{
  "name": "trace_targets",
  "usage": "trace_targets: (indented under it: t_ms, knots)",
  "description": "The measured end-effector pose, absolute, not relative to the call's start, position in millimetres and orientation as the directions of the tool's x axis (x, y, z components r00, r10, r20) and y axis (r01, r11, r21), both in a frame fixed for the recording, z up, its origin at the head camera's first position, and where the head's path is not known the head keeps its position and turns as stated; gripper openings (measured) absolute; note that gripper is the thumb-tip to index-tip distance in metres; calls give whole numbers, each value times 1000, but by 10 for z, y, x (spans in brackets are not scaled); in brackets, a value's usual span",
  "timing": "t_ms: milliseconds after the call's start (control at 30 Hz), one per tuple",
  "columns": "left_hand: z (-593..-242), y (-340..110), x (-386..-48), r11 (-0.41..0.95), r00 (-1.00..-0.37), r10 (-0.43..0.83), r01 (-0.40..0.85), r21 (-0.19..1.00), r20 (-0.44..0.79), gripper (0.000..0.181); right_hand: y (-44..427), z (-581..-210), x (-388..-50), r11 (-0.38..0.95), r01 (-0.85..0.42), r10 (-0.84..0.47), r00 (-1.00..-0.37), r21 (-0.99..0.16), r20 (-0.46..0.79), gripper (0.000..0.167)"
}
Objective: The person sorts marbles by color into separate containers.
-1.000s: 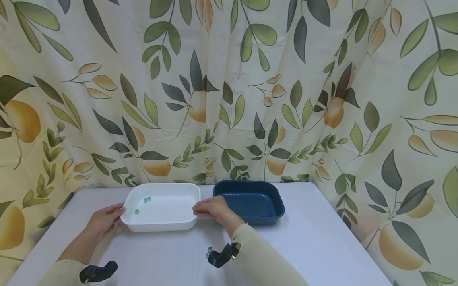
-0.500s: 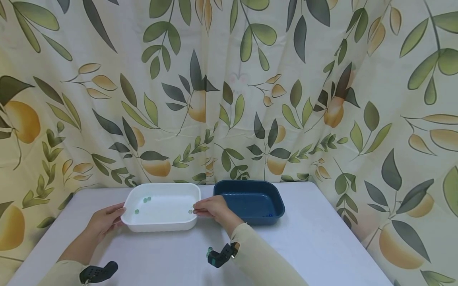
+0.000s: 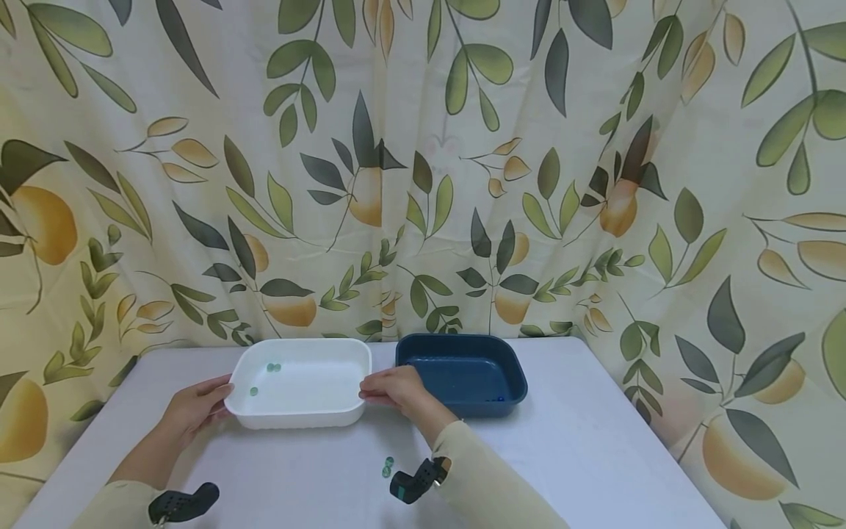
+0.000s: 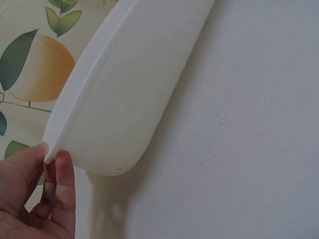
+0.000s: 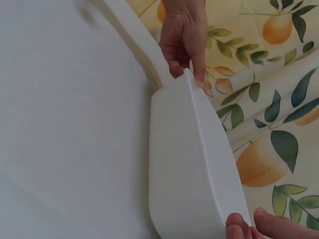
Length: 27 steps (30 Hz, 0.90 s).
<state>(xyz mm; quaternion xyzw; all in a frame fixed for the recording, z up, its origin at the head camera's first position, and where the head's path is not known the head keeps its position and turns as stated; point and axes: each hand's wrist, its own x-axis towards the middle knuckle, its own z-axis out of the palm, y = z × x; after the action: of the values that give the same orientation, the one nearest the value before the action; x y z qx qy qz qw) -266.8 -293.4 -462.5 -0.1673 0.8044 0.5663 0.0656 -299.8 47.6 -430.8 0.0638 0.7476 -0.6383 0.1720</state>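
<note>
A white rectangular tray [image 3: 300,425] stands on the table, with small round green marbles [image 3: 254,391] scattered inside it. At its left end my left hand [image 3: 192,406] pinches the rim; in the left wrist view the thumb [image 4: 32,152] lies over the rim and the fingertips [image 4: 65,164] are beneath it. My right hand [image 3: 396,389] holds the opposite end, its thumb [image 5: 279,224] and fingers [image 5: 237,226] on either side of the rim. The right hand covers part of that end.
A dark blue tray [image 3: 463,408] stands to the right, partly behind my right hand, with small blue marbles [image 3: 500,399] in its near right corner. Two green marbles [image 3: 388,466] lie on the white tablecloth beside my right wrist camera [image 3: 416,481]. A patterned curtain [image 3: 423,184] hangs behind.
My right forearm has shifted slightly right, uncovering more of the green marbles on the tablecloth. A marble seen beside my right fingertips half a second ago is out of sight. The left hand stays put.
</note>
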Motion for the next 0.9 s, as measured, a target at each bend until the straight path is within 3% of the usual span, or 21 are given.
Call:
trace_targets:
  t_ms: [233,900]
  knots:
    - [-4635,-2940,-2664,316,-940,-191,-332,889,-283,65,570,-4345,-2919,145,280,-182,-935,-949,-304,20]
    - [-4616,-2932,-2656,304,-939,-180,-338,891,-294,63,990,-4472,-2653,224,228,-293,-912,-948,-288,33]
